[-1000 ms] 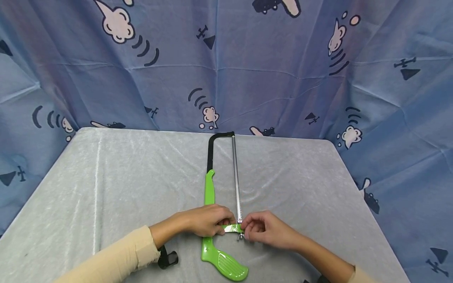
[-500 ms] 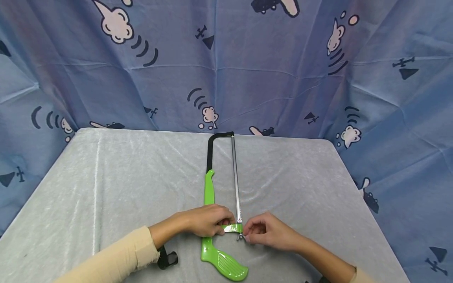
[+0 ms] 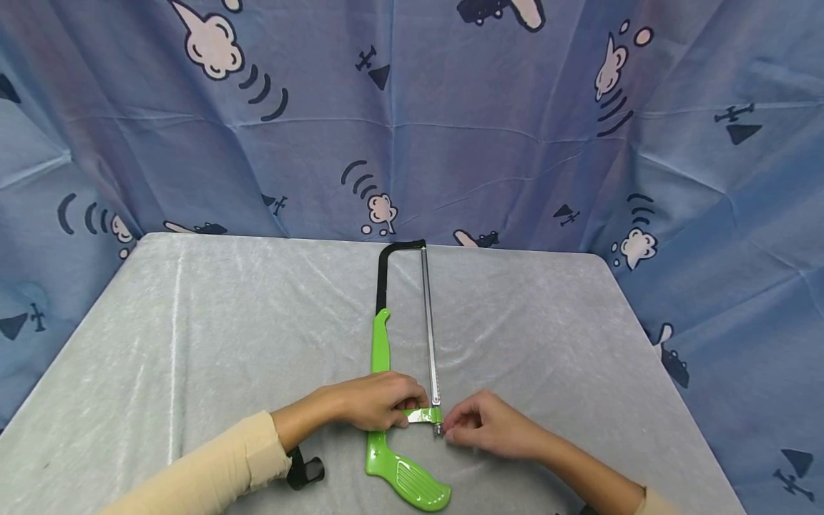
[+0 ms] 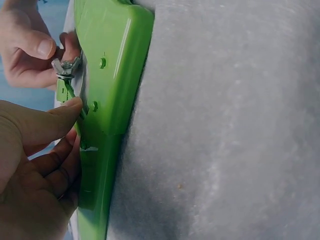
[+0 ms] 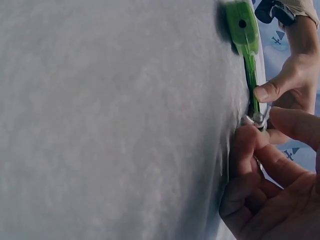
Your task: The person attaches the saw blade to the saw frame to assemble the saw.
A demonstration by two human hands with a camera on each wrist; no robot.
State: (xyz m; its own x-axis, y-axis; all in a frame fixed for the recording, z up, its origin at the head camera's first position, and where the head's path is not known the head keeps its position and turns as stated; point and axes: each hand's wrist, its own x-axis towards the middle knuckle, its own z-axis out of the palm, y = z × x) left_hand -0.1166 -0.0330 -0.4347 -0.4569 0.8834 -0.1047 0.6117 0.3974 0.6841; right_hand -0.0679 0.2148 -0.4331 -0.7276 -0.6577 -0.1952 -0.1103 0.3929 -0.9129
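A hacksaw with a green handle (image 3: pixel 412 481), black front frame (image 3: pixel 383 275) and silver blade (image 3: pixel 429 322) lies on the table. My left hand (image 3: pixel 380 398) pinches the green crosspiece (image 3: pixel 421 415) at the blade's near end; the left wrist view shows thumb and fingers around it. At the end of that piece sits a metal wing nut (image 4: pixel 66 67). My right hand (image 3: pixel 489 425) has its curled thumb and index finger at the wing nut, which shows between their tips in the right wrist view. The right hand partly hides the nut there.
A grey cloth covers the table (image 3: pixel 257 322). A black strap-like device (image 3: pixel 305 471) is at the left wrist. A blue patterned curtain (image 3: pixel 412 143) hangs behind the far table edge.
The wing nut has turned, its wings showing at a different angle. My right fingers have shifted slightly around it. The left hand and hacksaw have stayed in place.
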